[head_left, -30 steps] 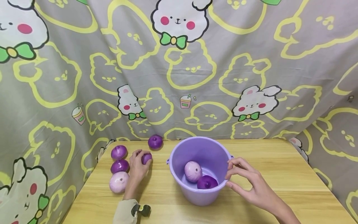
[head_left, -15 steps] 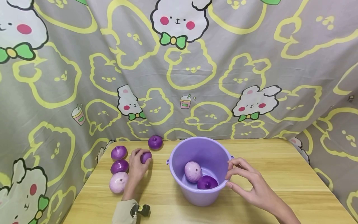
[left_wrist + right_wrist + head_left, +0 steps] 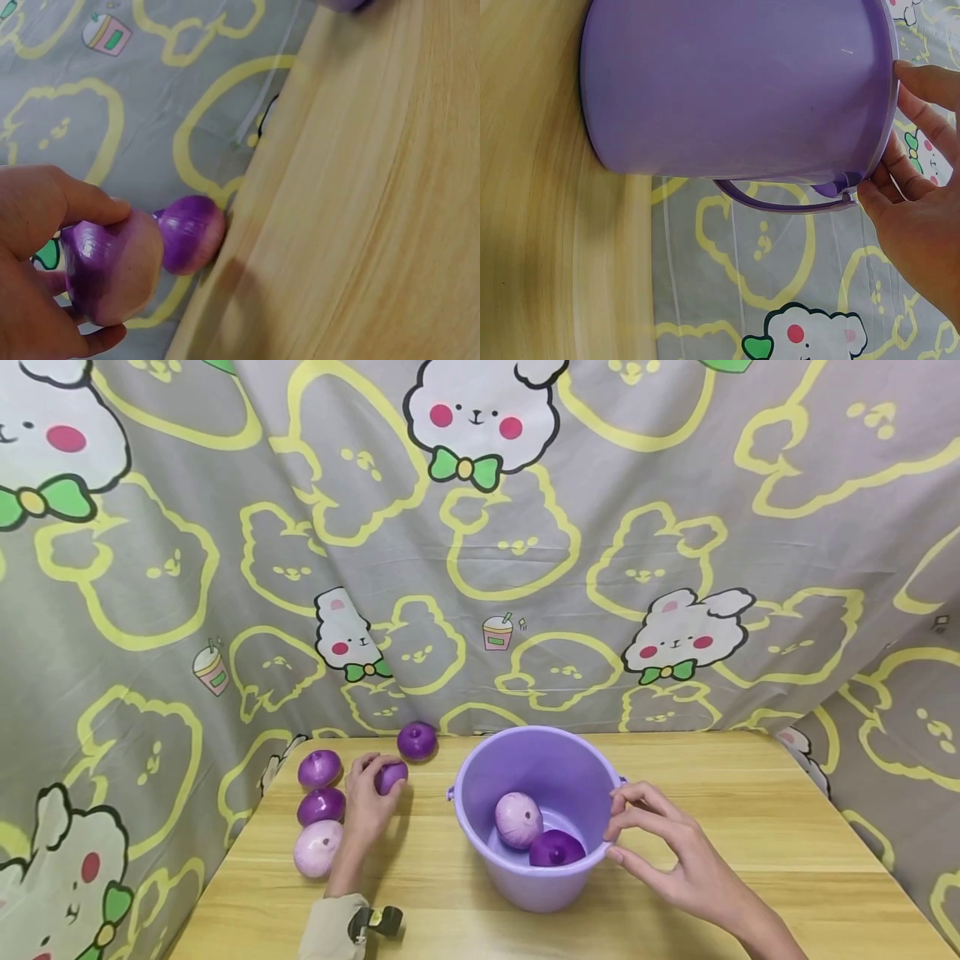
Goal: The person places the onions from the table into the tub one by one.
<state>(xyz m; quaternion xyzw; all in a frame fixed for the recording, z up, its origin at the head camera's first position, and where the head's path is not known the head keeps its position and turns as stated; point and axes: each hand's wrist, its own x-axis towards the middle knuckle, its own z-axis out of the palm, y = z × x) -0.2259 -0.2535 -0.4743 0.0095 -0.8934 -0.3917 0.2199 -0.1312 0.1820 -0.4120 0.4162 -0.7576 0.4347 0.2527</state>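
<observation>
My left hand (image 3: 372,795) grips a purple onion (image 3: 391,777), thumb on one side and fingers on the other. The left wrist view shows this held onion (image 3: 116,266) with its pale underside facing the table and a shadow on the wood beside it. Across the table, my right hand (image 3: 678,852) pinches the rim of a lilac bucket (image 3: 536,889) on its right side. The right wrist view has the fingertips on the rim near the handle (image 3: 780,208), which hangs down behind. Inside the upright bucket lie a pale onion (image 3: 517,820) and a dark purple onion (image 3: 557,849).
Two purple onions (image 3: 318,769) and a pale onion (image 3: 318,850) stand in a row left of my left hand. Another purple onion (image 3: 417,741) sits at the table's back edge. A patterned curtain (image 3: 525,552) hangs behind the wooden table (image 3: 750,827).
My left hand has shifted slightly away from me, raising the onion a little. The right hand and the bucket have stayed in place.
</observation>
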